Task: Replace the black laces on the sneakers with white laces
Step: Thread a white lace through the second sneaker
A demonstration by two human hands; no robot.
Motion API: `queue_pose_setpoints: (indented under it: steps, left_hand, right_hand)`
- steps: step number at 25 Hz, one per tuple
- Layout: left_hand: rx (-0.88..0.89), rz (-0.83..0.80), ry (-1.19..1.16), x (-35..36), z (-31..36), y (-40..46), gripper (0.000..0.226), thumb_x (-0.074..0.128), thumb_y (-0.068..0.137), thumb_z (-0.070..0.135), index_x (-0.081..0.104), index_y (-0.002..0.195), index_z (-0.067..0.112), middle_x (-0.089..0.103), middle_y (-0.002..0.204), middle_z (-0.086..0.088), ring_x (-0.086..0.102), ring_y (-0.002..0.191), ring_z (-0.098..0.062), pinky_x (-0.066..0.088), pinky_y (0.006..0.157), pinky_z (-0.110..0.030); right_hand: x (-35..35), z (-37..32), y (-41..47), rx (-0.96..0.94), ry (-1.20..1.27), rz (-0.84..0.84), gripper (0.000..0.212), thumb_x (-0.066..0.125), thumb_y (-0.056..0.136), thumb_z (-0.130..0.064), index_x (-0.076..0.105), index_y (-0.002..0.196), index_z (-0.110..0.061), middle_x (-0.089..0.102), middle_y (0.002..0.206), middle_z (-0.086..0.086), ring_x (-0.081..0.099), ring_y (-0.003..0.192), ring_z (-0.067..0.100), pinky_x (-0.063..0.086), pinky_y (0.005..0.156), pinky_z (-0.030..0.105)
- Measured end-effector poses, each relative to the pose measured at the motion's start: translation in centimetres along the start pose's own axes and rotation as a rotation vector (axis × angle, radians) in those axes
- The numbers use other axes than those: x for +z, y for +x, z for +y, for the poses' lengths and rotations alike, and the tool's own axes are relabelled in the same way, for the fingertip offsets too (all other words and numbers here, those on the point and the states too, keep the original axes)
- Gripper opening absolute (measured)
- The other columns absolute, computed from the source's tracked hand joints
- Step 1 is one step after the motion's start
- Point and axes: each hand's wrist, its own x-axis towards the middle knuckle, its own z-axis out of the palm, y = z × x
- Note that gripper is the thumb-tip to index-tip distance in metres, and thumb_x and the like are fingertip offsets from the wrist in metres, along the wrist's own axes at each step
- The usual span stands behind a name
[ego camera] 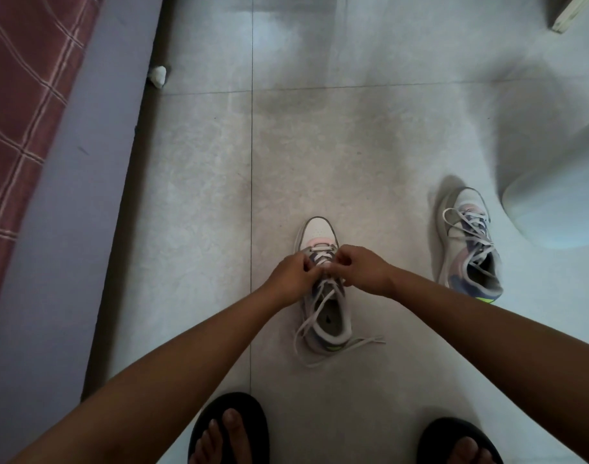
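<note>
Both hands, left hand point(291, 274) and right hand point(363, 269), fingers curled, pinching white lace point(321, 254) on sneaker point(320, 234).

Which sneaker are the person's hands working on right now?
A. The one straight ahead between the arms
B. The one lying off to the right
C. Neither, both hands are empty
A. The left hand and right hand both pinch the white lace over the middle sneaker; the other sneaker lies untouched.
</note>
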Motion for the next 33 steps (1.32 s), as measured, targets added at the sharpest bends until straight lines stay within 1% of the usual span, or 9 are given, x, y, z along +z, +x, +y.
queue_pose_setpoints:
  steps: [3,6,8,15,20,22,26,30,33]
  left_hand:
    - [0.009,-0.077,0.013,-0.5,0.3,0.5,0.019,0.052,0.094,0.023,0.051,0.076,0.016,0.055,0.078,-0.005,0.05,0.069,-0.015,0.042,0.062,-0.028]
    - [-0.068,-0.064,-0.378,-0.9,-0.9,-0.2,0.014,0.047,0.097,0.021,0.053,0.086,0.014,0.061,0.091,-0.009,0.057,0.08,-0.018,0.051,0.073,-0.031]
    - [-0.086,0.001,-0.485,-0.4,-1.7,-1.0,0.015,0.048,0.097,0.022,0.054,0.088,0.013,0.061,0.091,-0.008,0.059,0.084,-0.02,0.052,0.077,-0.032]
    - [-0.035,-0.037,0.011,-0.6,0.4,1.0,0.022,0.05,0.095,0.028,0.055,0.081,0.013,0.058,0.081,-0.007,0.052,0.072,-0.019,0.043,0.067,-0.032]
    - [-0.174,0.044,-0.402,-0.2,-0.8,-0.1,0.018,0.05,0.096,0.021,0.057,0.09,0.006,0.063,0.093,-0.019,0.059,0.085,-0.028,0.052,0.083,-0.047]
    - [-0.167,0.082,-0.394,0.0,-1.2,-0.7,0.017,0.051,0.095,0.026,0.057,0.091,0.011,0.063,0.09,-0.012,0.059,0.082,-0.024,0.053,0.08,-0.043]
    - [-0.032,0.057,-0.145,0.2,-1.7,-2.6,0.024,0.061,0.086,0.04,0.046,0.098,0.025,0.052,0.091,0.004,0.051,0.073,-0.004,0.04,0.055,-0.015]
    - [0.086,0.145,0.01,1.4,-1.0,-3.7,0.025,0.065,0.085,0.031,0.045,0.099,0.021,0.049,0.1,0.001,0.051,0.083,-0.011,0.042,0.069,-0.022]
    - [0.156,0.182,0.015,1.0,-0.4,-3.8,0.023,0.062,0.086,0.026,0.041,0.092,0.021,0.05,0.088,0.003,0.05,0.077,-0.013,0.038,0.064,-0.025]
  right_hand:
    - [0.0,-0.1,0.5,0.021,-0.058,-0.049,0.03,0.062,0.09,-0.027,0.051,0.064,-0.016,0.057,0.076,0.008,0.055,0.073,0.018,0.051,0.075,0.036]
    - [0.0,1.3,0.0,0.11,0.563,-0.102,0.019,0.051,0.096,-0.011,0.053,0.077,-0.009,0.053,0.08,0.009,0.055,0.073,0.015,0.054,0.07,0.024]
    - [0.4,2.2,-0.4,0.118,0.741,-0.089,0.018,0.047,0.097,-0.007,0.052,0.08,-0.008,0.052,0.078,0.008,0.053,0.072,0.014,0.053,0.067,0.02]
    - [0.0,0.3,0.7,0.056,0.176,-0.002,0.023,0.061,0.091,-0.018,0.053,0.071,-0.009,0.056,0.074,0.006,0.057,0.068,0.014,0.052,0.058,0.019]
    - [0.7,1.4,-0.2,0.086,0.6,0.01,0.016,0.053,0.094,-0.007,0.052,0.078,-0.006,0.052,0.077,0.01,0.053,0.07,0.015,0.052,0.074,0.028]
    - [0.8,1.4,-0.4,0.046,0.402,0.061,0.011,0.057,0.093,-0.016,0.052,0.087,-0.008,0.057,0.078,0.007,0.055,0.069,0.014,0.051,0.073,0.03]
    - [0.8,1.3,-1.8,-0.027,0.115,0.009,0.046,0.071,0.081,-0.037,0.043,0.114,-0.023,0.06,0.084,-0.004,0.056,0.074,0.009,0.041,0.062,0.02]
    - [2.1,1.4,-2.7,-0.213,-0.099,0.11,0.053,0.066,0.085,-0.026,0.038,0.129,-0.017,0.046,0.102,-0.007,0.048,0.086,0.009,0.035,0.07,0.017]
    - [2.0,1.4,-2.9,-0.296,-0.148,0.156,0.038,0.057,0.091,-0.022,0.038,0.123,-0.014,0.049,0.094,-0.004,0.046,0.069,0.007,0.032,0.057,0.014]
